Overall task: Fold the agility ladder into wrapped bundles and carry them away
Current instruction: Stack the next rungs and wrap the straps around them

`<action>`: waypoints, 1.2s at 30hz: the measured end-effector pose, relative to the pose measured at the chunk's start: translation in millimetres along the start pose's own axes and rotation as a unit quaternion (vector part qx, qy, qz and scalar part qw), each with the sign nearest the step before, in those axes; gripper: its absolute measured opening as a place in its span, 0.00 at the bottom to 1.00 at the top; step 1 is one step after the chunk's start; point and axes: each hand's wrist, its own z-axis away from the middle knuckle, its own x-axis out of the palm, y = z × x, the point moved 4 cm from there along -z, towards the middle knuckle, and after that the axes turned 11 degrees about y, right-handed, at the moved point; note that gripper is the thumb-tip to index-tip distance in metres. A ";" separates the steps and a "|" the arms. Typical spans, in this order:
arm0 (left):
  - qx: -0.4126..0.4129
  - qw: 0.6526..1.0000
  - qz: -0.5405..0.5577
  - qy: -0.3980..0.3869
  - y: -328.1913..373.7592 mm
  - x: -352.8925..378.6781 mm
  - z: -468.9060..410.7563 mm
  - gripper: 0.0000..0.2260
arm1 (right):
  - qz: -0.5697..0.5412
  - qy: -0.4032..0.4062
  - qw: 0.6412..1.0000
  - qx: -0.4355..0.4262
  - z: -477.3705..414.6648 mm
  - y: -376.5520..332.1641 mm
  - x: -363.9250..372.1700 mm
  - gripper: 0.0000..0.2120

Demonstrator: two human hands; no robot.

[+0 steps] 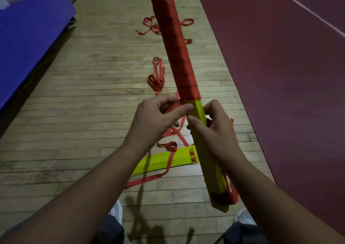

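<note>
Over the wood floor (pixel 93 94) | right hand (pixel 214 131) grips the half-wrapped bundle (pixel 177 56), held aloft, tilted | left hand (pixel 156 122) pinches the strap (pixel 172 107) at the wrap's edge | loose rungs (pixel 164 161) lie on the floor below

Wood floor (pixel 84 94) at left open. Held bundle (pixel 175 47) slants across middle; red strap (pixel 183 121) hangs from it. Loose strap loops (pixel 156 79), yellow rung stack (pixel 164 161) clutter floor beneath. Blue mat (pixel 28 38) walls far left; maroon court (pixel 280 75) open.
</note>
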 end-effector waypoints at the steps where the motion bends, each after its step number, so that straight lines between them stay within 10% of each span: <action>1: -0.004 1.000 -0.003 0.020 -2.4 1.9 1.4 0.14 | 0.006 -0.004 1.000 -0.002 2.4 -0.1 3.2 0.10; 16: -0.046 0.995 0.079 0.030 -11.4 -6.6 -8.6 0.08 | -0.115 -0.054 0.987 0.094 9.8 -1.3 14.2 0.22; 26: 0.007 0.995 0.091 -0.039 3.4 -14.2 -12.7 0.09 | -0.248 -0.189 0.941 0.132 5.8 -2.7 0.8 0.12; 36: -0.033 0.999 -0.007 -0.038 -3.5 -17.4 -15.4 0.06 | -0.158 -0.043 0.984 0.072 4.0 -5.2 -6.0 0.08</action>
